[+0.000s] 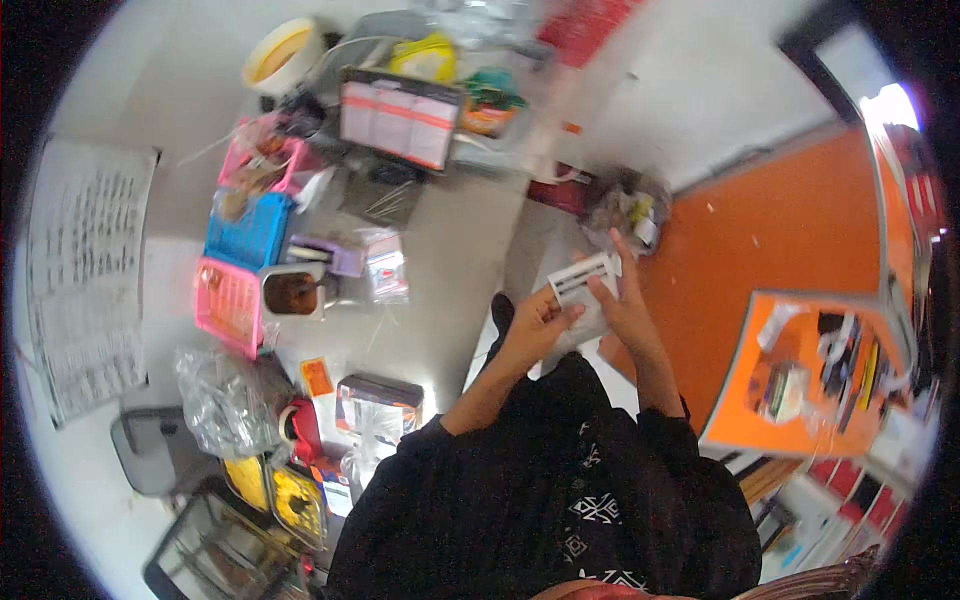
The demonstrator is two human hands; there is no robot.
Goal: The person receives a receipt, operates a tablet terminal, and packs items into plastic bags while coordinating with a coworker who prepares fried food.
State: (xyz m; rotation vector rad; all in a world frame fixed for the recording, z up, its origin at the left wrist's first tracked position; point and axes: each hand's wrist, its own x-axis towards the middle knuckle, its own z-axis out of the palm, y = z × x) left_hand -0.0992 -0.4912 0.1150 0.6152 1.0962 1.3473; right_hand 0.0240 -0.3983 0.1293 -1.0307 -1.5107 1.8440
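Note:
Between both hands, in front of the body, is a small white packet [582, 279] with a label that bears dark printed lines. My left hand [541, 324] grips its lower left side. My right hand [624, 304] holds its right side, the thumb lying over the label and a finger pointing up. The image is blurred, so the packet's exact kind cannot be told. A grey table [442, 247] lies to the left of the hands, with a small clear plastic bag [387, 271] on it.
Along the table's far side stand a pink basket [225, 304], a blue basket [251, 229] and a monitor [401, 120]. A red tape dispenser [304, 431] and a box [380, 401] stand nearer. A filled bag [626, 210] rests beyond the hands. At the right is an orange surface [727, 420] holding assorted items.

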